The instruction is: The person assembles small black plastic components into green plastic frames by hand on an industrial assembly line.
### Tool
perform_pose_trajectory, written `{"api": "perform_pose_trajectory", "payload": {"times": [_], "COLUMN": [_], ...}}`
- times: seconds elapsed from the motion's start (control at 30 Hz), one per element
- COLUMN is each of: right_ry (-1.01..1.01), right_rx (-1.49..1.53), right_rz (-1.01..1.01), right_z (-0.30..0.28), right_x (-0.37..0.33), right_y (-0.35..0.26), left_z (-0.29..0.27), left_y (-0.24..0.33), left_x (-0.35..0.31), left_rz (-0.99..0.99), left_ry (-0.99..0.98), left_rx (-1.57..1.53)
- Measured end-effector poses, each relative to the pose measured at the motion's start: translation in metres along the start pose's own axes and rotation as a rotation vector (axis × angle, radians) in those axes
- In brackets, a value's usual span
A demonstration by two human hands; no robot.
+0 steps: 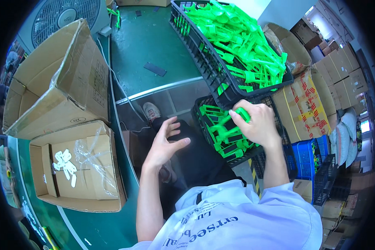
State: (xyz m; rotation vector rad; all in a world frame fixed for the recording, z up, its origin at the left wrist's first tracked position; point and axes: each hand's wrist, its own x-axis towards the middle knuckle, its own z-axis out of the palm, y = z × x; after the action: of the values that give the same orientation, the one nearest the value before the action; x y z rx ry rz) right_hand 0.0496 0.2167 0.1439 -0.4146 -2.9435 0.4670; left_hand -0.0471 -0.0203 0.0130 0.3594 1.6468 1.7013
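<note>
My right hand [254,123] is closed around a bright green plastic part [241,114], just over the near edge of the upper crate. Below that hand stands a lower black crate [199,109] with more long green plastic parts [233,143] in it. The upper black plastic crate [198,50] is heaped with green plastic parts [241,37] of the same colour, some with rounded ends. My left hand [166,141] hangs over my lap with fingers spread and nothing in it. What exactly the held part is, my fingers partly hide.
Left, on a green table [133,41], stand a tall open carton [87,79] and a shallow carton [118,183] holding small white pieces [65,164] and clear film. Behind is a grey fan [66,18]. Taped cartons [304,108] and a blue crate [303,154] stand right.
</note>
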Motion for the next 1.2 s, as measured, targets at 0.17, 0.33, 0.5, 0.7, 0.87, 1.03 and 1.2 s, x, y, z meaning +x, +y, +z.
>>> {"api": "perform_pose_trajectory", "payload": {"times": [0.17, 0.33, 0.5, 0.7, 0.87, 1.03, 1.2], "right_ry": [0.252, -0.218, -0.313, -0.13, -0.178, -0.229, 0.087], "right_rx": [-0.098, -0.552, -0.658, -0.366, 0.102, 0.637, 1.129], "right_rz": [0.252, 0.049, -0.034, 0.021, 0.025, -0.026, -0.065], "right_z": [-0.04, 0.0, 0.004, -0.033, -0.023, -0.023, -0.05], "right_x": [0.046, 0.14, 0.158, 0.135, 0.135, 0.14, 0.144], "right_y": [0.04, 0.151, 0.157, 0.164, 0.191, 0.19, 0.171], "left_z": [0.006, 0.005, 0.0, 0.002, 0.003, 0.001, 0.003], "left_y": [0.003, -0.008, -0.011, 0.003, 0.003, 0.003, 0.008], "left_x": [0.0, 0.007, 0.005, 0.005, 0.008, 0.008, 0.006], "left_rz": [-0.025, -0.006, 0.004, -0.016, -0.013, -0.023, -0.027], "left_ry": [0.022, 0.058, 0.107, 0.107, 0.077, 0.099, 0.098], "left_rx": [0.069, 0.065, 0.122, 0.108, 0.078, 0.083, 0.072]}}
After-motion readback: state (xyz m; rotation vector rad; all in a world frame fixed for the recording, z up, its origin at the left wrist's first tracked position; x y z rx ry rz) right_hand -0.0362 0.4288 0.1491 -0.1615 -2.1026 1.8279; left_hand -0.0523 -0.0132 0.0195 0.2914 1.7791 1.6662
